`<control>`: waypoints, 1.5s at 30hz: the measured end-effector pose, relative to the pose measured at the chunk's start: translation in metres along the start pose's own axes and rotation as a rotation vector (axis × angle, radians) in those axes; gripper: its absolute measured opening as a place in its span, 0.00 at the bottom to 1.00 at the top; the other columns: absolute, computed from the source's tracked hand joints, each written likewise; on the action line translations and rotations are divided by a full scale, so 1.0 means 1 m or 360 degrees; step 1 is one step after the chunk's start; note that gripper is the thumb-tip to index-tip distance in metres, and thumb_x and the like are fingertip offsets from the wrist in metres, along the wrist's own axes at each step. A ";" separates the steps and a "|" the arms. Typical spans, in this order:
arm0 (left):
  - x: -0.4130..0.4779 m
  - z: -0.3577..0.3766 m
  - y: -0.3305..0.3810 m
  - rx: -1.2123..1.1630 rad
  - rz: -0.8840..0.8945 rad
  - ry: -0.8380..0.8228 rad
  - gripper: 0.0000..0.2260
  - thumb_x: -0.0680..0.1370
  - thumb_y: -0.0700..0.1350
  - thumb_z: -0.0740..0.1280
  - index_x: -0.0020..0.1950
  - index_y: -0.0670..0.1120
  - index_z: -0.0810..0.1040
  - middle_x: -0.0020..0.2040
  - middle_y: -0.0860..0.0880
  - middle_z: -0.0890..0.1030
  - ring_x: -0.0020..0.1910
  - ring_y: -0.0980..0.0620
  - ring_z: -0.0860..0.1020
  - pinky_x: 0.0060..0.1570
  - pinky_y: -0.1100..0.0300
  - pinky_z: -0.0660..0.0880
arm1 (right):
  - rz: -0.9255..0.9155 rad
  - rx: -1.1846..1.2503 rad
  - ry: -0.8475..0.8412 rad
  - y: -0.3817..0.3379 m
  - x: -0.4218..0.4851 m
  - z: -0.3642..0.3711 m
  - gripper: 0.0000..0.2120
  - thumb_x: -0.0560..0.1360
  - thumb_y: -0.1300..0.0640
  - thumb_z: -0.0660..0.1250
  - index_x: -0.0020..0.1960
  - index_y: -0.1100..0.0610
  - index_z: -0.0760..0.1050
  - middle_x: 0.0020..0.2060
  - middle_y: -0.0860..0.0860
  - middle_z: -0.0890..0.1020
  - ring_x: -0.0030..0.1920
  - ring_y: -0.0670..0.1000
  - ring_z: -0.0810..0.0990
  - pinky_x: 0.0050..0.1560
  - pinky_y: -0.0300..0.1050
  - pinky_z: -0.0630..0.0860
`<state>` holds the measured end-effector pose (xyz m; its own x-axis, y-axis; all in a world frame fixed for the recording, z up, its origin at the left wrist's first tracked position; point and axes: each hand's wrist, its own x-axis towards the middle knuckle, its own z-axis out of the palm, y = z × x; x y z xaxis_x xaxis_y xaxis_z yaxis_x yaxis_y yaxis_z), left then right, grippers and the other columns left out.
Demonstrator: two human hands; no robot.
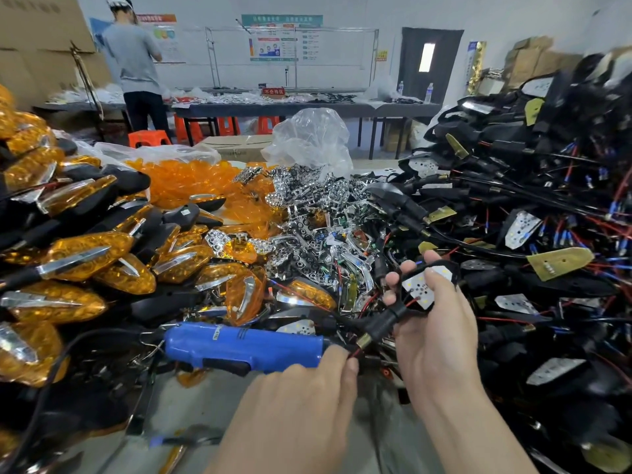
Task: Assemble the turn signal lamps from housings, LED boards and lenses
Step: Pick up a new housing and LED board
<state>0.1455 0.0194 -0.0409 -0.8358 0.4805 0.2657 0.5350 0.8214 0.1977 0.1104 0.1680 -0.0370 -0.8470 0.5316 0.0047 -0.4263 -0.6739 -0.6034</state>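
Head view: right hand curls around a black housing while left hand pinches its red wire.

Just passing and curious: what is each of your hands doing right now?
Left hand pinches the thin red wire.
Right hand grips the black plastic lamp housing with its white LED board.

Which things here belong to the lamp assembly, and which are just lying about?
Job: housing with LED board in right hand; blue screwdriver; amber lenses; chrome reflectors; wired housings; finished lamps.
Lying about: plastic bag; orange stools; cardboard box; water bottle.
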 end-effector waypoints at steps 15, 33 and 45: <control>0.026 -0.005 -0.036 -0.0286 -0.0149 0.0376 0.14 0.81 0.60 0.53 0.44 0.57 0.74 0.32 0.59 0.74 0.36 0.59 0.74 0.30 0.63 0.66 | 0.0307 0.0204 0.0176 0.011 0.008 -0.010 0.10 0.84 0.63 0.56 0.58 0.55 0.75 0.38 0.52 0.82 0.34 0.54 0.82 0.32 0.43 0.75; 0.191 0.000 -0.096 -0.0130 -0.0261 -0.0227 0.13 0.84 0.44 0.56 0.61 0.47 0.78 0.37 0.52 0.80 0.26 0.56 0.71 0.22 0.67 0.67 | 0.0335 0.0170 0.0151 0.013 0.014 -0.009 0.10 0.84 0.65 0.55 0.57 0.56 0.74 0.37 0.53 0.81 0.34 0.53 0.81 0.30 0.43 0.73; 0.209 0.000 -0.071 0.0291 -0.0115 -0.1106 0.22 0.82 0.40 0.55 0.77 0.46 0.64 0.75 0.44 0.67 0.64 0.45 0.75 0.63 0.56 0.71 | 0.0426 0.0234 0.0171 0.012 0.021 -0.010 0.10 0.84 0.64 0.55 0.58 0.56 0.73 0.36 0.53 0.80 0.33 0.54 0.79 0.30 0.43 0.72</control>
<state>-0.0669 0.0614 0.0002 -0.7861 0.4575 -0.4157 0.4971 0.8676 0.0150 0.0905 0.1763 -0.0515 -0.9001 0.3716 -0.2275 -0.2412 -0.8598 -0.4501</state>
